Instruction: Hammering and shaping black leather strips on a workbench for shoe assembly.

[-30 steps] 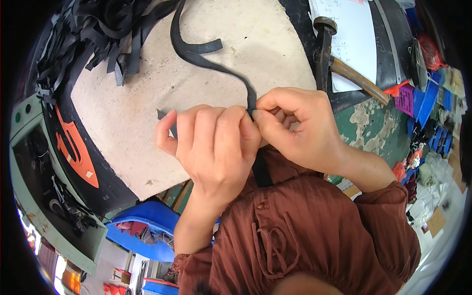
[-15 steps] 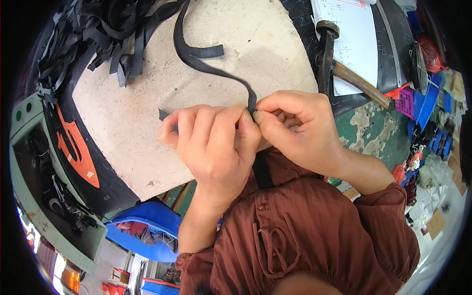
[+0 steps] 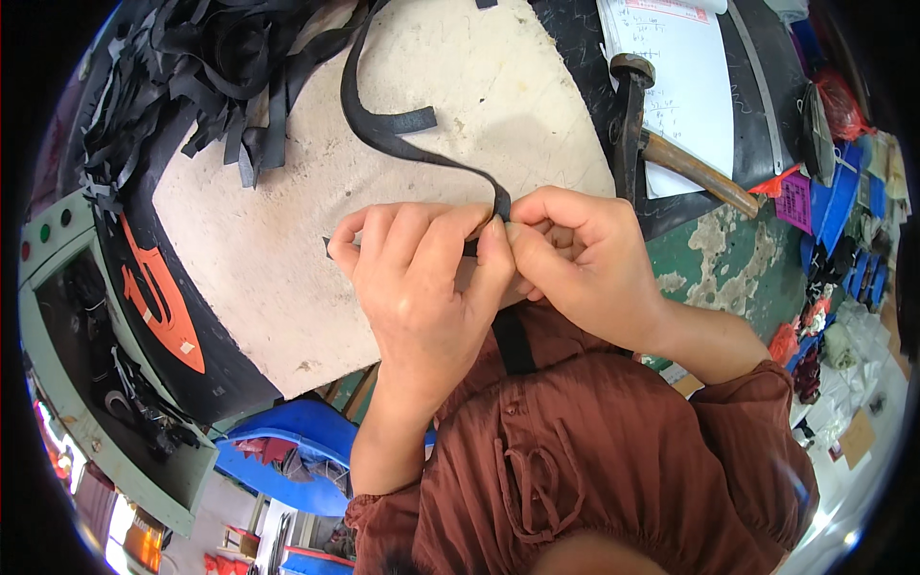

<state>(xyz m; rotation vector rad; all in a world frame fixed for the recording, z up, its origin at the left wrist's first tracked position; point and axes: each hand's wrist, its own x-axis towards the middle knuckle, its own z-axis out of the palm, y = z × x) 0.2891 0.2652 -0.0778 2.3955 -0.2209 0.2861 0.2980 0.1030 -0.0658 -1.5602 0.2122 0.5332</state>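
A long, flat black strap (image 3: 402,144) of matte, leathery-looking material runs in a curve across a pale, scuffed cutting slab (image 3: 287,278), dropping from the top of the view, looping past a short squared-off branch and narrowing toward the two hands at the slab's near edge. The left hand (image 3: 422,287) lies palm down over the strap's end, its fingers (image 3: 379,235) curled and pressed close together, thumb tip meeting the strap where it comes off the slab. The right hand (image 3: 575,259) sits just beside it, touching, with thumb and forefinger pinching the strap at that same spot; its other fingers are folded under and hidden. A further length of black band (image 3: 513,340) hangs straight down below the hands against a rust-brown ribbed garment (image 3: 613,450). The slab is rounded, chalky and criss-crossed with fine cut lines, resting on a dark tabletop (image 3: 575,57). At the upper left a tangled heap of similar black strips (image 3: 192,77) spills over its edge. To the right lie a hammer (image 3: 661,144) with a dark metal head and wooden handle, a sheet of white paper (image 3: 690,86), and a chipped green painted surface (image 3: 728,268).
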